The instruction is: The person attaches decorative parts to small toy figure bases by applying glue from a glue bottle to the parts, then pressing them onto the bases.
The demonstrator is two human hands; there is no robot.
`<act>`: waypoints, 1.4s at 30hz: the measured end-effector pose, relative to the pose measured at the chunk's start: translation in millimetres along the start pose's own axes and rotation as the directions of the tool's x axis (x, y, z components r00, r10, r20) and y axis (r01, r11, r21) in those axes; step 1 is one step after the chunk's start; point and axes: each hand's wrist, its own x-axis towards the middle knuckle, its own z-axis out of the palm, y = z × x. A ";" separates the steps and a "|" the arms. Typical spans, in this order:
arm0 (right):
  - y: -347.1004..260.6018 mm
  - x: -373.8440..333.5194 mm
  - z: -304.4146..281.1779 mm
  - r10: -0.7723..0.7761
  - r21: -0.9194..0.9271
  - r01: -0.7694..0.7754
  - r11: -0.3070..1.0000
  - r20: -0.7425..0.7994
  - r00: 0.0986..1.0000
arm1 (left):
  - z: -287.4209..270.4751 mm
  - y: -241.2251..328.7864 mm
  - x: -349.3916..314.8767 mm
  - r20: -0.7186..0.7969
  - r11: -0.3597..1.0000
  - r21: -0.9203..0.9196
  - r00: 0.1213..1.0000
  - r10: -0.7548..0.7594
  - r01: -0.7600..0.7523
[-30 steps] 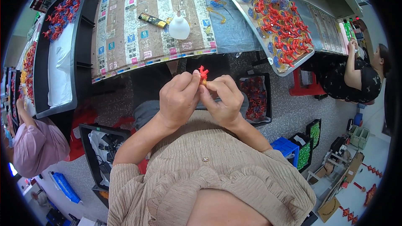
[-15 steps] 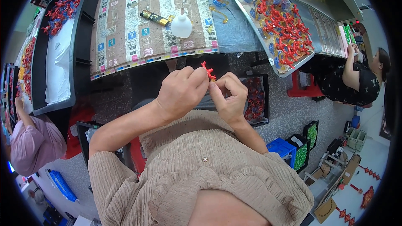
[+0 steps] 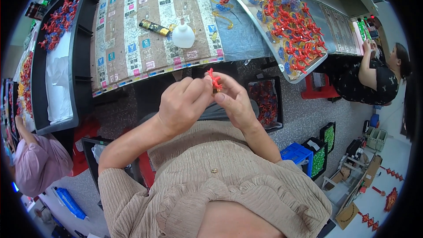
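Note:
In front of my chest I hold a small red plastic piece (image 3: 213, 79) with several stubby branches. My left hand (image 3: 183, 105) is closed, its curled fingers pinching at the left side of the piece. My right hand (image 3: 238, 105) cups it from the other side, thumb below and index finger bent over behind it. A dark or yellowish bit shows just under the red piece, partly covered by my fingers. Beyond my hands, a metal tray (image 3: 292, 78) carries many similar red pieces (image 3: 293, 31) joined with blue and yellow translucent parts.
On the paper-covered table (image 3: 119, 57) are a white squeeze bottle (image 3: 183, 36) and a black-gold tube (image 3: 154, 27). Left stands a long black bin (image 3: 39, 83); a filled crate (image 3: 280, 105) sits below the table. Co-workers sit at left (image 3: 42, 163) and right (image 3: 374, 79).
My right hand's fingers have moved up and around the red piece, and its thumb has shifted left. The piece is tilted differently. The whole view has shifted slightly.

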 end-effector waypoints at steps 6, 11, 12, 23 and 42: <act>-8.0 -1.3 1.0 0.033 0.027 -0.043 0.999 0.316 0.948 | -12.3 7.5 -4.5 -0.057 0.998 -0.058 0.998 0.029 -0.032; -9.3 -4.3 7.8 0.019 -0.010 -0.016 1.000 0.294 0.956 | -15.5 8.6 -9.4 -0.103 0.998 -0.060 0.994 0.023 -0.030; -9.1 -4.4 9.5 0.021 -0.009 -0.019 1.000 0.289 0.957 | -15.8 8.6 -10.3 -0.106 0.998 -0.058 0.994 0.024 -0.030; -7.4 5.4 22.8 0.062 -0.042 -0.051 0.998 0.307 0.950 | -28.8 6.4 -16.3 -0.106 0.989 -0.114 0.988 -0.109 0.097; -21.2 95.3 46.2 -0.493 -0.723 0.458 0.517 0.186 0.850 | -59.0 -13.8 -38.3 -0.127 0.954 0.102 0.955 -0.267 0.281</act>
